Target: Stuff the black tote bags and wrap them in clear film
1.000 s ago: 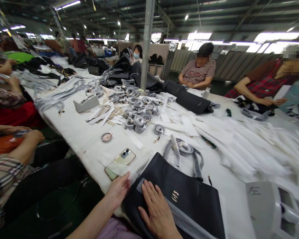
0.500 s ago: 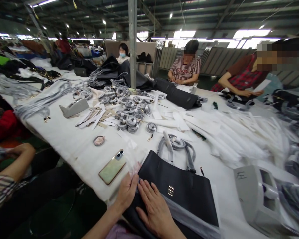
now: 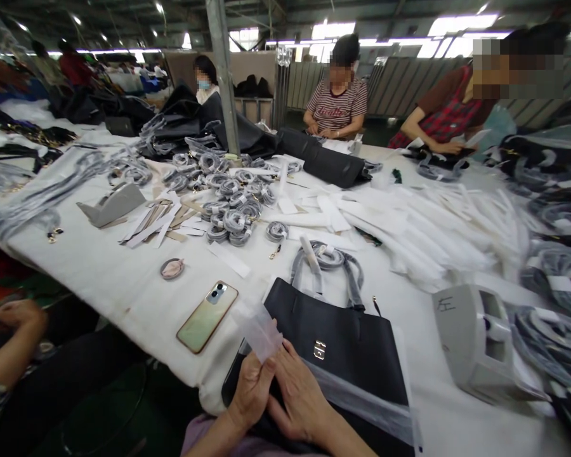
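A black handbag [image 3: 347, 343] with a gold emblem lies on the table at the lower centre, its wrapped handles [image 3: 354, 279] pointing away from me. Translucent film [image 3: 361, 393] runs across its lower front. At the bag's left edge, my left hand [image 3: 253, 387] pinches a translucent sheet [image 3: 261, 333] that sticks up above the fingers. My right hand [image 3: 297, 387] presses against the left one, its fingertips at the base of that sheet; its fingers are together.
A phone [image 3: 207, 317] and a small ring-shaped item [image 3: 172, 268] lie left of the bag. Grey tape dispensers [image 3: 473, 343] [image 3: 111, 204], coiled straps [image 3: 235, 221] and white strips [image 3: 409, 228] cover the table [image 3: 137, 279]. A metal post [image 3: 224, 82] stands behind; people sit around.
Both hands have come closer together, and the translucent sheet now stands up between them. My right hand no longer lies flat on the bag's edge. The view has shifted a little.
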`<state>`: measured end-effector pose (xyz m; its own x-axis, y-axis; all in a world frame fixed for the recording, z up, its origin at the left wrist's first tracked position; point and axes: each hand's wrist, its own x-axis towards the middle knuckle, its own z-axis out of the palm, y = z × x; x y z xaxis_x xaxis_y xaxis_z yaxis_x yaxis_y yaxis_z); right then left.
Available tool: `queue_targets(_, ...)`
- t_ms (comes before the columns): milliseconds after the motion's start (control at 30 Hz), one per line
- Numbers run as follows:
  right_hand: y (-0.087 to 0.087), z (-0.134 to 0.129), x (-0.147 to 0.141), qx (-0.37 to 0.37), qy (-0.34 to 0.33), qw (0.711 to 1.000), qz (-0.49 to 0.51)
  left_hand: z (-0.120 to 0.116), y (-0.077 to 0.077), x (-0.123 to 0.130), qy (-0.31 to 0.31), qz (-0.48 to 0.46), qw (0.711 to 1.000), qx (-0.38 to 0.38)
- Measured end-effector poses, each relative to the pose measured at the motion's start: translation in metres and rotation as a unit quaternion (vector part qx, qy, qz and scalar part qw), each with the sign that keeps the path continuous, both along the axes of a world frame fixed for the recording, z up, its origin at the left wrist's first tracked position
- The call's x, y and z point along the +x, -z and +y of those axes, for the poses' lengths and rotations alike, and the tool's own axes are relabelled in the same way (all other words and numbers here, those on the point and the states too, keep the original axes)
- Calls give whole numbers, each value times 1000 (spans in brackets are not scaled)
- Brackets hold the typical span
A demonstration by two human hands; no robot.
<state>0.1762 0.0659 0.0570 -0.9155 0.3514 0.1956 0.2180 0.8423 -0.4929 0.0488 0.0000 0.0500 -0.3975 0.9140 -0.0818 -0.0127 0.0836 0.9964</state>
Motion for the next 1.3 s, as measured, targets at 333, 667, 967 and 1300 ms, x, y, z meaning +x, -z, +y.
queue_targets(333,12,-5,6,-158,123,967,159,-7,14,13,59,84,994,-31)
queue_targets(667,-25,-11,78,-413,447,735,298,-1,20,30,97,573,813,27)
queue_targets(967,-35,-10,89,-456,493,727,145,-3,28,33,90,649,754,48)
queue_targets(1300,2,-26,105,-114,401,907,62,-9,27,30,166,664,727,56)
